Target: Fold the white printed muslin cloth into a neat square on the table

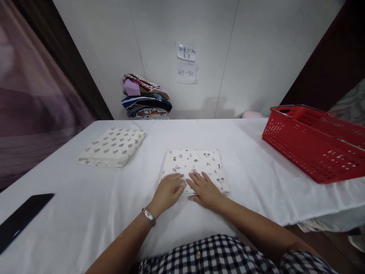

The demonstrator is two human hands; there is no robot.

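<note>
Hands flat on a folded cloth [195, 167] at mid-table: left hand [168, 192] and right hand [203, 190] press its near edge, fingers extended, close together, gripping nothing; even palm pressure would likely keep the fold square, second cloth [112, 146] lying well left

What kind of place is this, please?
Probably a cloth-folding workstation: both hands, left hand and right hand, press a folded printed cloth on a white table, near a garment pile and red basket.
</note>
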